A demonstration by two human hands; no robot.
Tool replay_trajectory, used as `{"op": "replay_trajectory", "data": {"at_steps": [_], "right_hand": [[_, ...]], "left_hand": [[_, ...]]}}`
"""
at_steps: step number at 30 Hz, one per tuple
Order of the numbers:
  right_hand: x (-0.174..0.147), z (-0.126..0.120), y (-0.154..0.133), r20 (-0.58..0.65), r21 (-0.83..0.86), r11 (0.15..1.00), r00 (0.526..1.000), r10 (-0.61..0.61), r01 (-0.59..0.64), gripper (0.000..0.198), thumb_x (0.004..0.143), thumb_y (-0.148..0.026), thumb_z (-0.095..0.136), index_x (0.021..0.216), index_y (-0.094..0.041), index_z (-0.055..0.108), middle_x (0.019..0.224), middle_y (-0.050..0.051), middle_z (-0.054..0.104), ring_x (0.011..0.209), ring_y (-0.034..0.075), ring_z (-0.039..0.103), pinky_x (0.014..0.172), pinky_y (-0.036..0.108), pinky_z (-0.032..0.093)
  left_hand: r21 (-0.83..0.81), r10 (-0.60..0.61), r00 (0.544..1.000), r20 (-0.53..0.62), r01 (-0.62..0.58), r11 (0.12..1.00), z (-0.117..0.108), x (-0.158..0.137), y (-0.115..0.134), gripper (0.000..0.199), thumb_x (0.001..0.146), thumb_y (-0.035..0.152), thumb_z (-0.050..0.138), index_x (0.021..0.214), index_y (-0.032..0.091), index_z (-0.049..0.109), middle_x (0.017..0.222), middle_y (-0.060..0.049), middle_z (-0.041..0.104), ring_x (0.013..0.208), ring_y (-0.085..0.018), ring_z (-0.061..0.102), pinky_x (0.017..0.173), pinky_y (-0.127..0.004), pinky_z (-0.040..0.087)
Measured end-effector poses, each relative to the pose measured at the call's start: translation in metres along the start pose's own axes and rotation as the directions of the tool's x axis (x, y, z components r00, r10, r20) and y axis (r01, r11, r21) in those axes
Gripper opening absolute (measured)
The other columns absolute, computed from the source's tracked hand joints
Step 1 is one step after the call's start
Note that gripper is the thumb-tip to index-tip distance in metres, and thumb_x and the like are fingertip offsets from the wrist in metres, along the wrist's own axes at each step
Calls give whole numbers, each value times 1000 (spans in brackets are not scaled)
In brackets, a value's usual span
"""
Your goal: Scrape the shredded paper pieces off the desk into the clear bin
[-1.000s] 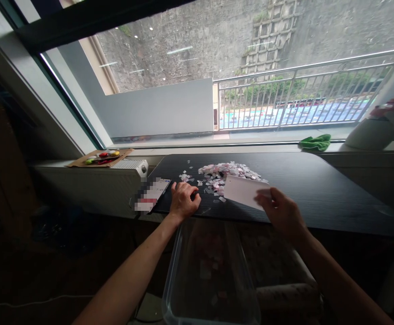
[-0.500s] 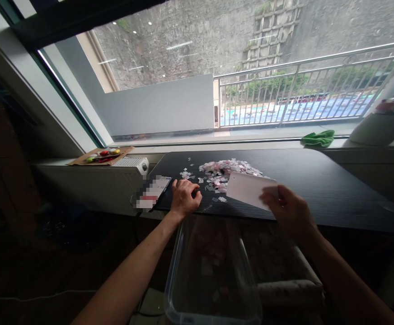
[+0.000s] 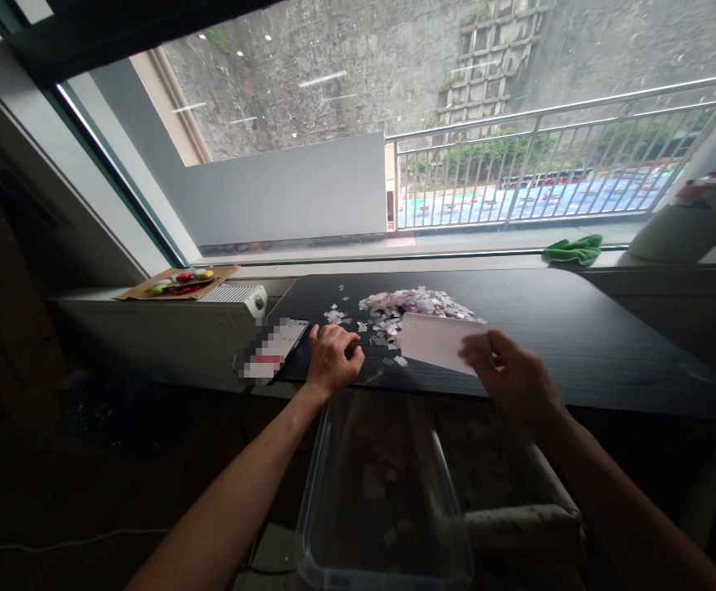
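My right hand [image 3: 521,377] pinches a pale, stiff rectangular card [image 3: 435,342] by its right end, with the fingers slightly blurred. The card is tilted, and its left part stands just in front of a heap of small pink and white paper pieces [image 3: 416,302] on the black table [image 3: 530,308]. On the near left of the table rests my left hand [image 3: 333,359], its fingers loosely bent and a dark gap between thumb and fingers. I see nothing held in it. Beside it lies a phone [image 3: 281,345], its screen partly pixelated.
Below the table edge stands a clear plastic bin [image 3: 383,570] with some paper pieces inside. A whitish bag-like bundle [image 3: 521,521] lies to its right. Along the window are a green cloth [image 3: 573,250], a pot [image 3: 672,234], and a radiator [image 3: 179,328] with cardboard on top.
My right hand has moved slightly left with the card, closer to the paper heap. My left hand stays at the same spot on the table. The view has shifted a little.
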State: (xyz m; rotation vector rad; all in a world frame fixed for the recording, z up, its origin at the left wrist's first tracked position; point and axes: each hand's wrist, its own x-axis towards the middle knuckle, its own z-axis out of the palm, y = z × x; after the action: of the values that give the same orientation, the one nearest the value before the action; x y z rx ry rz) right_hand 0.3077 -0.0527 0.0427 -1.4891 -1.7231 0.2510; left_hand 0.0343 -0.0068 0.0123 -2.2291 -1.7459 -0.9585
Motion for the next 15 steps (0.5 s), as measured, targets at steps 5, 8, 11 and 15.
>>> {"op": "replay_trajectory", "data": {"at_steps": [5, 8, 11, 15], "right_hand": [[2, 0, -10, -52, -129, 992, 999, -5, -1, 15, 80, -37, 52, 74, -24, 58, 59, 0, 60, 53, 17, 53, 52, 27, 36], [0, -6, -6, -52, -91, 996, 999, 16, -21, 15, 80, -38, 52, 77, -25, 59, 58, -1, 60, 50, 16, 52, 50, 26, 35], [1, -8, -3, -43, -54, 998, 999, 22, -24, 16, 80, -39, 51, 80, -25, 60, 60, -1, 62, 52, 16, 55, 51, 26, 37], [4, -9, -5, -41, -125, 991, 998, 43, -47, 17, 78, -39, 51, 73, -25, 56, 59, 1, 60, 53, 18, 55, 53, 28, 36]], "left_hand": [[-12, 17, 1000, -4, -18, 1000, -3, -1, 2, 14, 77, 22, 55, 84, 25, 67, 89, -3, 68, 104, -26, 57, 112, -52, 21], [-10, 31, 999, -8, -31, 999, -5, -1, 3, 14, 76, 21, 56, 85, 25, 66, 89, -2, 68, 104, -25, 57, 113, -51, 20], [-8, 35, 999, -12, -35, 999, -4, -1, 3, 14, 76, 21, 56, 84, 25, 66, 90, -2, 68, 104, -25, 57, 113, -51, 20], [0, 40, 999, -16, -40, 999, -3, -1, 1, 13, 77, 22, 56, 84, 26, 66, 89, -2, 68, 104, -25, 57, 113, -51, 20]]}}
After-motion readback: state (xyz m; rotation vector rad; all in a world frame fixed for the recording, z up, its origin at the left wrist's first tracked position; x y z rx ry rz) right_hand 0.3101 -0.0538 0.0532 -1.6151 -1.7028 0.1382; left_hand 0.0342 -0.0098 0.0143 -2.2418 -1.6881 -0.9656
